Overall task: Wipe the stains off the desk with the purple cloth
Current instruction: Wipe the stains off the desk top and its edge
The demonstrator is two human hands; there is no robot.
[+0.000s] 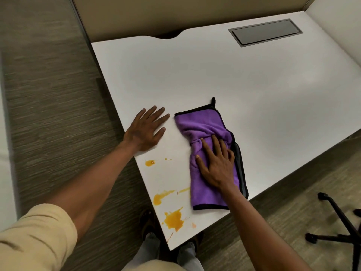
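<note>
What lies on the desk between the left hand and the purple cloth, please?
Only bare white desk shows between the left hand and the purple cloth in the head view.

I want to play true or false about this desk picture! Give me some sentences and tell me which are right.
1. The right hand presses on the purple cloth. True.
2. The left hand holds a sponge. False: it lies flat on the desk, holding nothing.
3. Orange stains remain on the desk. True.
4. The cloth covers every stain. False: the stains lie beside it, uncovered.
</note>
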